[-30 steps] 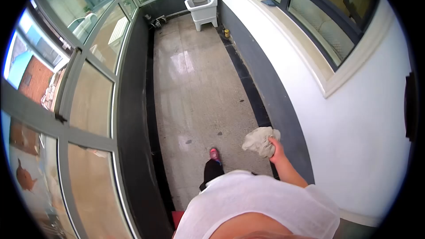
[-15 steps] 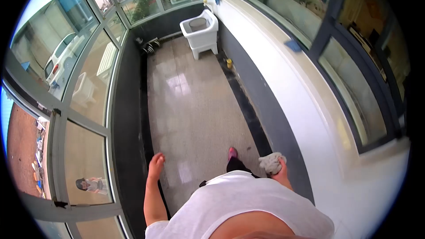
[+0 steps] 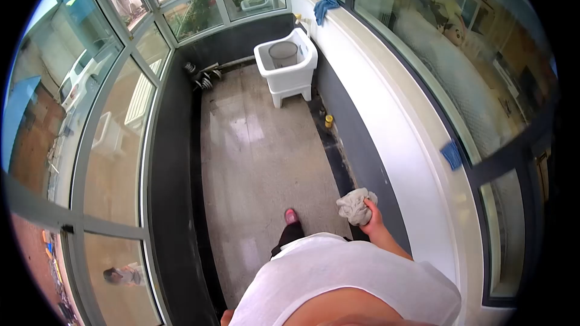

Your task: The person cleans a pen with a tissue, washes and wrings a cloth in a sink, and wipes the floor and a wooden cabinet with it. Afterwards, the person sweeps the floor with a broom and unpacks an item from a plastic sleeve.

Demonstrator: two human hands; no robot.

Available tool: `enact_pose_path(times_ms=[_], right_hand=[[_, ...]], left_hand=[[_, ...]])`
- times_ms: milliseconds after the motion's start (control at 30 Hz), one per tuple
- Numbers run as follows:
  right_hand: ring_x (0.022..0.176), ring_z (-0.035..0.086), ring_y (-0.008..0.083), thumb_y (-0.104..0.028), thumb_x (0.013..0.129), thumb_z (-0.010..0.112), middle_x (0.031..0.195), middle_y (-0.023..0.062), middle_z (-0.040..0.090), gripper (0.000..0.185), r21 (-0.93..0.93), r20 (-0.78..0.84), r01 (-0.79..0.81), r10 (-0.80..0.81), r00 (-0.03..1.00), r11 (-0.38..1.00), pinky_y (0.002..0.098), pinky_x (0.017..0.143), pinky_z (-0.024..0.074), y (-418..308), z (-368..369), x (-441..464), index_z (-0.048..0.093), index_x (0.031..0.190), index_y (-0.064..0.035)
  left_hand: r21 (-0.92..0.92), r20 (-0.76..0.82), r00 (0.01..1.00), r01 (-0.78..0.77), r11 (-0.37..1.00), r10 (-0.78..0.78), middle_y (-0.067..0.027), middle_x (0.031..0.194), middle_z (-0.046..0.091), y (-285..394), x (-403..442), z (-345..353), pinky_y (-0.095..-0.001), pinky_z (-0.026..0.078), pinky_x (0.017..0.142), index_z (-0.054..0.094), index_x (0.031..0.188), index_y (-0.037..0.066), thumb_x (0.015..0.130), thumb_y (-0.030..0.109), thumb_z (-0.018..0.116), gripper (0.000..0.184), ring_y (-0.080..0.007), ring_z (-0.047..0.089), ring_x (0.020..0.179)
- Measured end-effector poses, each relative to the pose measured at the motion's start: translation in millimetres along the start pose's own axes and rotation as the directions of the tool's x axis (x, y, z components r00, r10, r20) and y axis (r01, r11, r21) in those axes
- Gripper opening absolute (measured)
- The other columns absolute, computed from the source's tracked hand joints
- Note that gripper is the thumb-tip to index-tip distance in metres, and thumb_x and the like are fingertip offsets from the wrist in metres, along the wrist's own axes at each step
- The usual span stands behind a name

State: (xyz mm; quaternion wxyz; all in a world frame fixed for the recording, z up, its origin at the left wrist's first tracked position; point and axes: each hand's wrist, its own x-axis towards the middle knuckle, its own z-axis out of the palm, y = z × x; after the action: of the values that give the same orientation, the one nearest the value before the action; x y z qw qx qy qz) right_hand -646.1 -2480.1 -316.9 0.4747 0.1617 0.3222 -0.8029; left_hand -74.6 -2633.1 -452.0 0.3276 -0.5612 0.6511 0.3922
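My right hand (image 3: 374, 221) is closed around a crumpled grey cloth (image 3: 356, 206), which bulges out past the fingers. It is held out at my right side, near the dark lower part of the wall. Only a small piece of my left hand (image 3: 226, 317) shows at the bottom edge, beside my white shirt; its fingers are mostly hidden, and I cannot make out anything in it.
A white wash tub (image 3: 286, 76) on legs stands at the far end. Dumbbells (image 3: 204, 77) lie in the far left corner. Near the right wall is a yellow jar (image 3: 328, 121). Blue cloths (image 3: 326, 8) lie on the window ledge (image 3: 403, 98). Glass panes line the left.
I have moved forward, and the tub appears nearer. My left hand has swung down almost out of view. My right hand still carries the cloth, now a little further forward.
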Motion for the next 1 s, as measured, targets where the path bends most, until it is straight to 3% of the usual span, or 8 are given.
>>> enact_pose_path(times_ms=[133,167,200,233,433,633,800,1000], right_hand=[[0.099,0.052,0.0256,-0.021,0.077,0.056,0.106,0.0086,0.055,0.033,0.019,-0.055,0.067,-0.066,0.996,0.998,0.0415,0.087,0.0414,-7.3,33.0,76.5,0.051,0.108,-0.0080],[0.098,0.053,0.0257,-0.021,0.077,0.056,0.105,0.0085,0.055,0.033,0.028,-0.090,0.036,-0.033,0.995,0.999,0.0416,0.086,0.0418,-8.0,41.2,88.2,0.051,0.107,-0.0088],[0.095,0.054,0.0244,-0.022,0.076,0.057,0.102,0.0071,0.056,0.030,0.009,-0.071,-0.001,0.001,0.998,1.000,0.0416,0.085,0.0427,-11.6,65.2,96.6,0.052,0.104,-0.0094],[0.095,0.054,0.0244,-0.022,0.076,0.057,0.102,0.0071,0.056,0.030,0.006,-0.074,0.001,-0.001,0.997,1.000,0.0416,0.085,0.0427,-19.8,84.8,115.0,0.052,0.104,-0.0094],[0.104,0.049,0.0231,-0.033,0.076,0.054,0.108,0.0038,0.055,0.036,-0.084,0.098,0.008,0.000,0.995,0.996,0.0416,0.090,0.0380,-50.0,179.5,235.2,0.053,0.106,-0.0136],[0.101,0.050,0.0206,-0.035,0.076,0.057,0.107,0.0048,0.054,0.039,-0.027,0.336,0.136,-0.119,0.934,0.990,0.0407,0.087,0.0400,-131.9,355.2,409.7,0.051,0.106,-0.0125],[0.117,0.029,0.0379,-0.048,0.076,0.055,0.135,0.0161,0.007,0.081,-0.153,0.073,0.244,-0.235,0.969,0.958,0.0495,0.091,0.0340,-163.8,458.5,531.3,0.011,0.133,-0.0109],[0.097,0.052,0.0234,-0.035,0.084,0.049,0.108,0.0137,0.052,0.052,-0.776,0.063,-0.006,0.086,0.994,0.631,0.0406,0.076,0.0438,-63.3,267.4,502.7,0.030,0.127,-0.0129]], left_hand=[[0.659,-0.153,0.909,-0.199,0.725,0.388,-0.0093,0.063,0.056,43.1,61.4,-99.7,-0.0400,0.043,0.054,0.056,0.064,0.007,0.071,0.016,0.050,0.013,-0.0237,0.056,0.062],[0.554,-0.387,0.765,-0.254,0.793,0.515,-0.0105,0.068,0.057,41.9,116.2,-117.0,-0.0362,0.044,0.055,0.058,0.074,0.004,0.073,0.014,0.049,0.013,-0.0225,0.055,0.062],[-0.219,-0.577,0.788,-0.404,0.888,0.216,-0.0118,0.072,0.057,106.9,98.6,-164.4,-0.0321,0.043,0.055,0.060,0.083,0.003,0.075,0.015,0.049,0.018,-0.0211,0.054,0.064],[-0.557,-0.501,0.861,-0.400,0.728,0.090,-0.0104,0.078,0.058,128.1,138.6,-193.0,-0.0297,0.043,0.058,0.057,0.099,0.001,0.077,0.018,0.050,0.028,-0.0183,0.055,0.068],[-0.638,-0.523,0.796,-0.602,0.480,0.304,-0.0063,0.094,0.059,305.6,64.4,-324.3,-0.0243,0.043,0.067,0.051,0.111,0.003,0.080,0.022,0.052,0.037,-0.0127,0.055,0.082],[-0.220,-0.492,0.870,-0.164,0.962,0.036,-0.0188,0.103,0.056,271.5,97.5,-258.6,-0.0381,0.042,0.083,0.054,0.106,0.002,0.078,0.026,0.050,0.037,-0.0323,0.053,0.096],[-0.485,-0.216,0.969,-0.216,0.847,0.123,-0.0203,0.095,0.057,173.1,138.3,-133.0,-0.0380,0.043,0.079,0.059,0.092,0.001,0.075,0.023,0.052,0.029,-0.0325,0.055,0.091],[-0.519,-0.025,0.988,0.116,0.847,-0.151,-0.0179,0.085,0.059,193.1,142.0,-194.9,-0.0370,0.045,0.071,0.060,0.083,0.002,0.073,0.021,0.053,0.022,-0.0298,0.058,0.084]])
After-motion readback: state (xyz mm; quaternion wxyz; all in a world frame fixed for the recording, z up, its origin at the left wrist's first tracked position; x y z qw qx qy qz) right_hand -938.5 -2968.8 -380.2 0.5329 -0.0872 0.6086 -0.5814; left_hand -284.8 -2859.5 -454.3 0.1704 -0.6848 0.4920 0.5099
